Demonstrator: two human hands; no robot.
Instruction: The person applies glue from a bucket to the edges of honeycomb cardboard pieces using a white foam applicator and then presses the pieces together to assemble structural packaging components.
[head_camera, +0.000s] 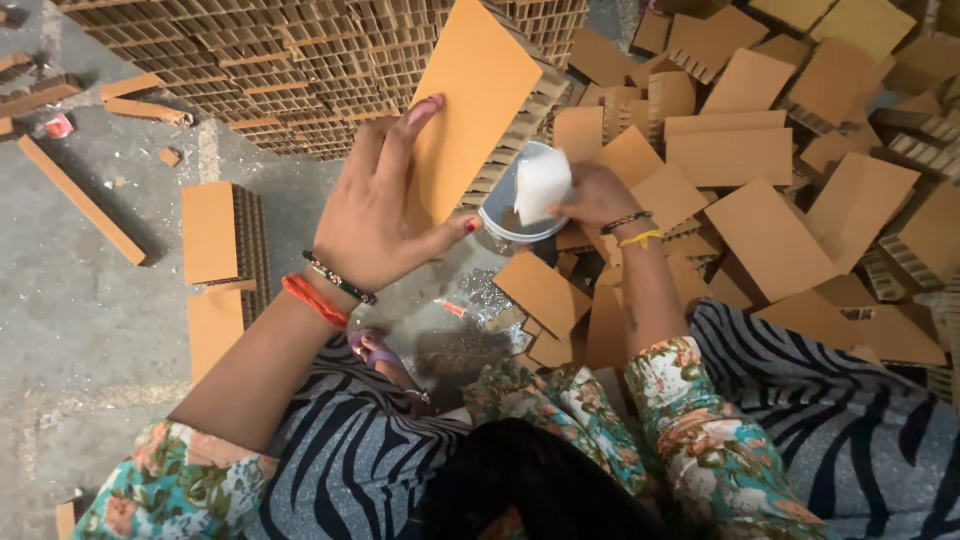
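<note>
So the person sitting on the floor has a flat rectangular cardboard piece (470, 110) held up in the left hand (375, 215) — fingers spread along its back edge, thumb pressing from below, so that hand is closed on the sheet and holding it tilted off the ground. The right hand (597, 195) is pinched shut around a white cloth pad (542, 183), which sits right at the rim of a small round metal bowl (505, 215) on the floor between the knees.

Looks to me like the dipping step: loading the pad from the bowl (probably glue, though I can't see what's in it) while the sheet waits. I'd guess the next move needs the loaded pad brought across to the sheet's face and wiped evenly, with the left hand keeping the piece steady and angled toward the pad.

Around them: a heap of loose cardboard pieces (770, 150) on the right, a big stack of honeycomb cardboard blocks (300, 70) up top, and a couple of finished-looking blocks (225, 235) on the concrete floor (70, 300) to the left — well apart from the bowl.
</note>
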